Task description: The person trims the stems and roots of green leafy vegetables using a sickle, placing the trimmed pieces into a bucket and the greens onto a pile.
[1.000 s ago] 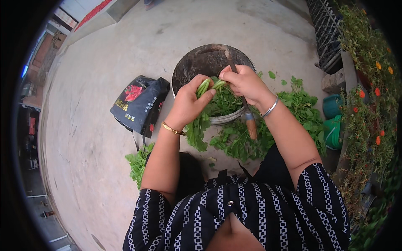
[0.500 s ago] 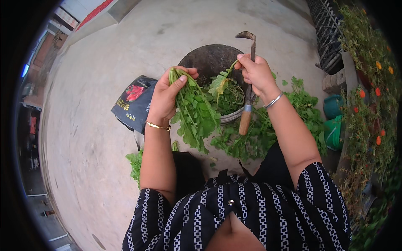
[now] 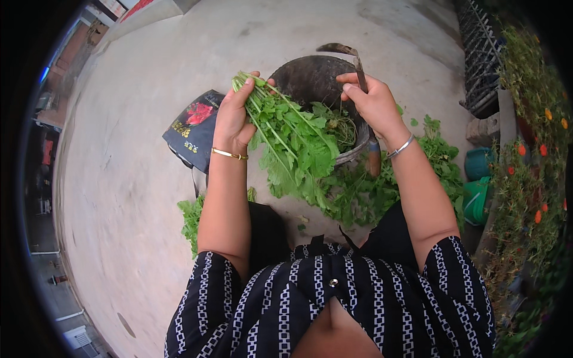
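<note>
My left hand (image 3: pixel 236 113) is closed round the stems of a bunch of leafy greens (image 3: pixel 298 143), whose leaves hang toward the right over the near rim of a dark bucket (image 3: pixel 304 77). In my right hand (image 3: pixel 373 107) is a small sickle (image 3: pixel 374 158). Its curved blade points up and left above the bucket, and its wooden handle hangs below the palm. Right thumb and forefinger are close together, with no leaf visible between them. Wilted greens (image 3: pixel 343 128) lie inside the bucket, partly hidden by the bunch.
A pile of greens (image 3: pixel 439 161) spreads on the concrete floor right of the bucket, and more greens (image 3: pixel 191 221) lie by my left knee. A black printed bag (image 3: pixel 194 128) stands at left. Green containers (image 3: pixel 476 200) and flowering plants (image 3: pixel 531 155) line the right side.
The yellowed leaf that my right fingers pinched is gone from them. The bunch in my left hand has swung up and right, and the sickle's blade has tilted left.
</note>
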Demonstrator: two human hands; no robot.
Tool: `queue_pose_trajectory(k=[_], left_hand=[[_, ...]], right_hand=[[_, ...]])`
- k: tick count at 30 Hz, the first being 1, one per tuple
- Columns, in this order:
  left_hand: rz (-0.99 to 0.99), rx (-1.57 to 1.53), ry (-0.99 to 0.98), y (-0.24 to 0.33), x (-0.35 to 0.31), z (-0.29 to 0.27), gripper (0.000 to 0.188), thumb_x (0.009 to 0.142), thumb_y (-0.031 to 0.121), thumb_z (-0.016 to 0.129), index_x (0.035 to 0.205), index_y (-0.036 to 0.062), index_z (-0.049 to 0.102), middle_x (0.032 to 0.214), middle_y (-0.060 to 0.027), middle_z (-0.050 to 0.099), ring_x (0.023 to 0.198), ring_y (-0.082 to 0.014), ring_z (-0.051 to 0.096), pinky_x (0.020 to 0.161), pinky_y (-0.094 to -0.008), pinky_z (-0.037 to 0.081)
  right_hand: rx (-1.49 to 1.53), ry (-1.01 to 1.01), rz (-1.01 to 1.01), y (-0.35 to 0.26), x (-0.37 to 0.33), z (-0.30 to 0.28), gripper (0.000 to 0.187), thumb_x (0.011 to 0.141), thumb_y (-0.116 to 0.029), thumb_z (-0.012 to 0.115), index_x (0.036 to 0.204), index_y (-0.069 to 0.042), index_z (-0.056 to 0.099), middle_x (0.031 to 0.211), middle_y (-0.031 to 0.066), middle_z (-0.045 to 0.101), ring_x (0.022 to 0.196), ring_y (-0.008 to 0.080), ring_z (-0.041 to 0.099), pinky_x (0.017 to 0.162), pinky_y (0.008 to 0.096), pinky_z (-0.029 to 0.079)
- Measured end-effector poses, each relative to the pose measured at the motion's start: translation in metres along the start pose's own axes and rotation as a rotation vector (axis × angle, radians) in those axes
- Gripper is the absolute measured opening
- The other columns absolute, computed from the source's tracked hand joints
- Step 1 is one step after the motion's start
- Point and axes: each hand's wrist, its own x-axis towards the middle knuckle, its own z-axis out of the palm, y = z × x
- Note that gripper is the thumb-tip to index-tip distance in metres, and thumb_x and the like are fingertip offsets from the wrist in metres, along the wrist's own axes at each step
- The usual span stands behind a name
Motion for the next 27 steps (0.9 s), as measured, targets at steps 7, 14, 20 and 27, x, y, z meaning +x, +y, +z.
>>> queue_pose_trajectory(k=[7,14,20,27], left_hand=[[0.158,-0.112,0.084,0.016,-0.002,-0.005,0.010,0.091,0.011,0.051,0.098,0.0032,0.051,0.096,-0.0113,0.059,0.097,-0.0287,0.059,0.082,-0.0409,0.051],[0.157,0.346,-0.029,-0.013,-0.034,0.034,0.016,0.091,0.010,0.052,0.105,0.0031,0.051,0.085,-0.0050,0.059,0.083,-0.0166,0.061,0.071,-0.0302,0.051],[0.515,1.177,-0.150,0.000,-0.061,0.056,0.041,0.083,0.002,0.048,0.124,-0.0027,0.042,0.111,-0.0202,0.058,0.104,-0.0313,0.057,0.088,-0.0357,0.045],[0.684,1.491,-0.017,0.118,-0.128,-0.022,0.042,0.081,0.014,0.046,0.122,0.0015,0.044,0.104,-0.0247,0.057,0.098,-0.0394,0.055,0.086,-0.0425,0.043]], right_hand=[[0.057,0.045,0.044,-0.017,-0.007,-0.008,0.017,0.086,-0.015,0.055,0.094,-0.003,0.063,0.073,0.0005,0.059,0.069,0.0079,0.054,0.063,0.0233,0.042],[0.176,-0.060,-0.055,-0.016,-0.027,0.041,0.018,0.086,-0.016,0.058,0.095,-0.001,0.062,0.077,0.0017,0.060,0.073,0.0098,0.056,0.067,0.0249,0.045],[-0.176,-0.094,-0.167,-0.080,-0.047,0.070,0.037,0.079,-0.030,0.069,0.098,0.001,0.061,0.078,0.0029,0.061,0.071,0.0094,0.056,0.065,0.0254,0.046],[-0.130,-0.260,-0.223,-0.125,-0.051,0.145,0.029,0.083,-0.025,0.066,0.092,0.003,0.063,0.073,-0.0009,0.058,0.067,0.0056,0.051,0.060,0.0212,0.042]])
